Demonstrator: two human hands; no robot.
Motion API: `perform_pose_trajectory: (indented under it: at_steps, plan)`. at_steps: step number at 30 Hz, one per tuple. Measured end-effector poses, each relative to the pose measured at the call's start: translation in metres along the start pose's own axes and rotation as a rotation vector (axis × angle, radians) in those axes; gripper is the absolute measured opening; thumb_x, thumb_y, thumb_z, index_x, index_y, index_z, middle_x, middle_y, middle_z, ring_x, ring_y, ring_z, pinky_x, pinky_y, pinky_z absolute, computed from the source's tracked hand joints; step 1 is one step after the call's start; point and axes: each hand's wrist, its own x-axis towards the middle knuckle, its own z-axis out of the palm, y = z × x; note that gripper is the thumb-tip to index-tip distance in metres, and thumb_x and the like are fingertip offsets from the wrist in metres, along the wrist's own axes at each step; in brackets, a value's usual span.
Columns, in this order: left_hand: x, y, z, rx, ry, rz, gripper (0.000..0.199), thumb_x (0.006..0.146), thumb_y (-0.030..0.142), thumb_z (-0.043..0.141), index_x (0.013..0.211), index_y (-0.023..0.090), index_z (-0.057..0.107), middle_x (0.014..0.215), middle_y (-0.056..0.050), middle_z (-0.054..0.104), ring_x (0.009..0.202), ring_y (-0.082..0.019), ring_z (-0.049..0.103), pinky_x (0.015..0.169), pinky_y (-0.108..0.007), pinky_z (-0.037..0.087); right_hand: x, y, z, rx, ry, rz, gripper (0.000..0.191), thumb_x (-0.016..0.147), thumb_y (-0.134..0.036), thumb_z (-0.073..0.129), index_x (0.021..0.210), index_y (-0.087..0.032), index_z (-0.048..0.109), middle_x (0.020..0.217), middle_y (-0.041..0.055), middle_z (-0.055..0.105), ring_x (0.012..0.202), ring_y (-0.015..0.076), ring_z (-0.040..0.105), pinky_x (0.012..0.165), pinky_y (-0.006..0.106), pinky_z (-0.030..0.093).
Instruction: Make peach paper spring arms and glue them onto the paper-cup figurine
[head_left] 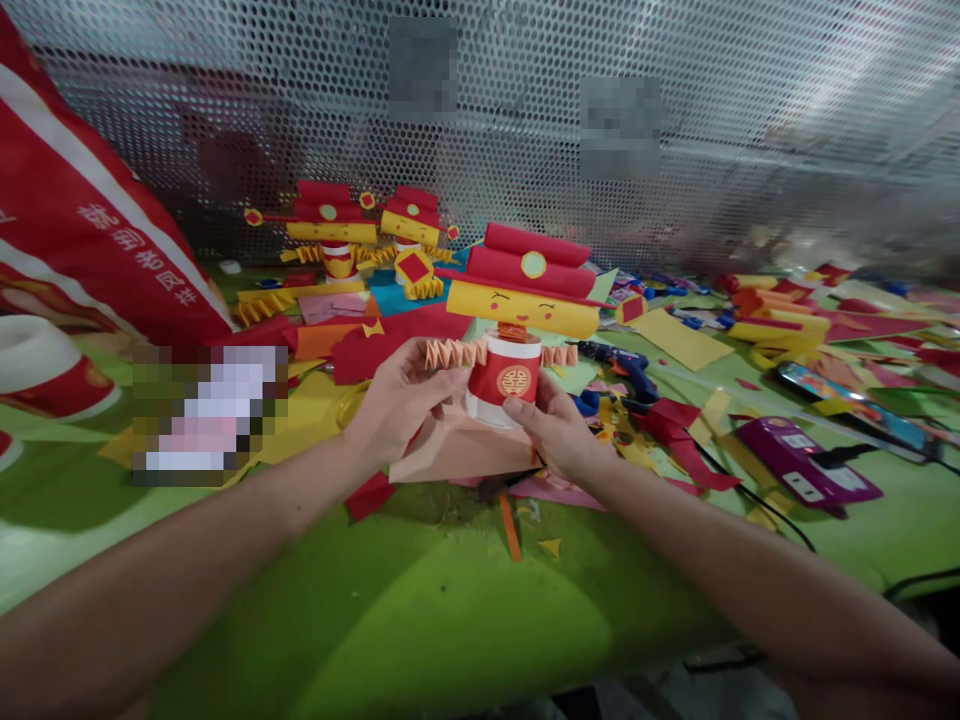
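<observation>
Between my hands stands a paper-cup doll with a red-and-white cup body [516, 375] bearing a gold round emblem. Its head is a yellow paper roll [517, 306] with a drawn smiling face, topped by a red paper hat [529, 262] with a pale yellow disc. Pleated orange paper strips stick out as arms from both sides of the cup. My right hand [561, 425] grips the cup's right side, thumb on its front. My left hand [405, 400] closes at the left pleated arm [455, 353], its thumb reaching toward the cup. Peach paper [457, 450] lies beneath the doll.
Two similar dolls [330, 232] stand behind, near the perforated metal panel [510, 120]. A glue gun [619, 365], purple power strip [806, 460], phone [851, 405] and paper scraps lie on the right. A large red bag [97, 190] and paper cups [52, 375] occupy the left.
</observation>
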Motion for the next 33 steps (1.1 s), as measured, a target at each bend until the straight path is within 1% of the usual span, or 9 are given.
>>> perform_pose_trajectory:
  at_steps: [3, 7, 10, 15, 19, 23, 29, 31, 33]
  plan:
    - [0.0004, -0.0001, 0.0014, -0.019, 0.012, 0.004, 0.024, 0.059, 0.023, 0.075, 0.072, 0.017, 0.056, 0.058, 0.005, 0.054, 0.050, -0.006, 0.050, 0.045, -0.017, 0.042, -0.0017, -0.0032, 0.0039, -0.015, -0.003, 0.015, 0.061, 0.060, -0.045, 0.074, 0.112, -0.026, 0.049, 0.099, 0.0055, 0.068, 0.096, 0.0231, 0.062, 0.084, 0.042, 0.052]
    - [0.0001, 0.0013, 0.0025, -0.026, 0.016, -0.014, 0.025, 0.058, 0.021, 0.075, 0.074, 0.018, 0.055, 0.055, 0.007, 0.052, 0.043, -0.005, 0.045, 0.040, -0.017, 0.037, -0.0032, -0.0055, 0.0065, -0.056, -0.004, 0.036, 0.054, 0.058, -0.047, 0.075, 0.102, -0.025, 0.052, 0.101, 0.0070, 0.067, 0.099, 0.0251, 0.061, 0.085, 0.044, 0.052]
    - [-0.0010, 0.0024, 0.0022, -0.046, 0.001, -0.003, 0.024, 0.060, 0.022, 0.072, 0.078, 0.019, 0.055, 0.057, 0.007, 0.053, 0.042, -0.005, 0.045, 0.039, -0.018, 0.036, -0.0036, -0.0046, 0.0061, -0.071, -0.007, 0.039, 0.056, 0.058, -0.047, 0.075, 0.104, -0.025, 0.052, 0.104, 0.0076, 0.066, 0.102, 0.0257, 0.059, 0.086, 0.045, 0.051]
    - [-0.0018, 0.0003, 0.0009, -0.027, -0.040, 0.040, 0.024, 0.063, 0.021, 0.070, 0.082, 0.020, 0.054, 0.056, 0.007, 0.053, 0.043, -0.006, 0.046, 0.040, -0.019, 0.036, -0.0040, -0.0025, 0.0052, -0.045, 0.022, 0.037, 0.058, 0.057, -0.044, 0.076, 0.106, -0.024, 0.052, 0.110, 0.0076, 0.064, 0.097, 0.0231, 0.061, 0.085, 0.042, 0.052]
    - [-0.0012, -0.0020, 0.0007, -0.029, -0.061, 0.054, 0.022, 0.066, 0.022, 0.069, 0.081, 0.019, 0.053, 0.052, 0.007, 0.051, 0.042, -0.006, 0.044, 0.041, -0.019, 0.036, -0.0045, -0.0028, 0.0061, -0.044, 0.026, 0.040, 0.055, 0.056, -0.044, 0.077, 0.101, -0.024, 0.053, 0.108, 0.0074, 0.065, 0.095, 0.0227, 0.061, 0.085, 0.042, 0.052]
    - [-0.0012, -0.0023, 0.0007, -0.030, -0.062, 0.061, 0.022, 0.066, 0.022, 0.069, 0.081, 0.019, 0.053, 0.050, 0.007, 0.052, 0.041, -0.006, 0.044, 0.039, -0.019, 0.035, -0.0054, -0.0028, 0.0064, -0.050, 0.024, 0.040, 0.055, 0.055, -0.043, 0.077, 0.101, -0.024, 0.053, 0.107, 0.0070, 0.065, 0.095, 0.0224, 0.061, 0.084, 0.041, 0.052]
    - [-0.0014, -0.0018, 0.0005, 0.009, -0.059, 0.050, 0.022, 0.065, 0.023, 0.070, 0.080, 0.020, 0.054, 0.048, 0.007, 0.051, 0.040, -0.007, 0.045, 0.039, -0.018, 0.035, -0.0064, -0.0021, 0.0056, -0.037, 0.005, 0.043, 0.067, 0.057, -0.041, 0.077, 0.116, -0.026, 0.048, 0.110, 0.0068, 0.064, 0.096, 0.0220, 0.061, 0.083, 0.039, 0.053]
    - [-0.0014, -0.0014, 0.0008, 0.001, -0.054, 0.057, 0.020, 0.066, 0.024, 0.069, 0.078, 0.020, 0.054, 0.047, 0.007, 0.050, 0.040, -0.007, 0.045, 0.039, -0.019, 0.034, -0.0064, -0.0024, 0.0056, -0.049, 0.002, 0.034, 0.067, 0.057, -0.041, 0.077, 0.116, -0.026, 0.048, 0.110, 0.0065, 0.064, 0.096, 0.0219, 0.061, 0.083, 0.039, 0.053]
    - [-0.0014, -0.0009, 0.0011, -0.003, -0.055, 0.064, 0.018, 0.067, 0.025, 0.068, 0.077, 0.020, 0.054, 0.046, 0.007, 0.050, 0.039, -0.007, 0.044, 0.039, -0.019, 0.033, -0.0064, -0.0031, 0.0059, -0.066, -0.001, 0.028, 0.062, 0.057, -0.043, 0.076, 0.111, -0.026, 0.050, 0.110, 0.0064, 0.064, 0.096, 0.0219, 0.061, 0.084, 0.039, 0.053]
